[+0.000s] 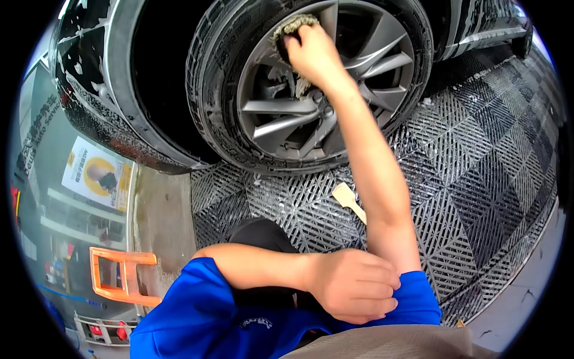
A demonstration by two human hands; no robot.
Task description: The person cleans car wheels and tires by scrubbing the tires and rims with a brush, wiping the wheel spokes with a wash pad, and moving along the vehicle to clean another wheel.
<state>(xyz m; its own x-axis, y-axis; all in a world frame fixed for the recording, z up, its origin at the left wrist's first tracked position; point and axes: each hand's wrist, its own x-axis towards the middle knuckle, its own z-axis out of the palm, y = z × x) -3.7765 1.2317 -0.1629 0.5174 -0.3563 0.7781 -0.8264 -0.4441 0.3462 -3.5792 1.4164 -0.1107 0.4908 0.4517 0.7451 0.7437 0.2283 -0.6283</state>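
My right hand (312, 55) reaches up to the wheel and is closed on a shaggy, yellowish-green wash cloth (295, 24). The cloth is pressed against the upper left of the grey alloy rim (281, 107), and a strand of it hangs down below the hand. Around the rim is a wet black tyre (215, 102). Across my body, my left hand (356, 287) has its fingers curled at the blue sleeve (415, 296) of my right arm. On the floor mat beside my right forearm lies a cream-coloured brush or scraper (345, 196), its handle partly hidden by the arm.
Foam streaks the black car body (89, 78) around the wheel. Wet grey and black grid tiles (478, 179) cover the floor. At left stand an orange plastic frame (122, 278), a wall poster (95, 173) and a metal rack (104, 330).
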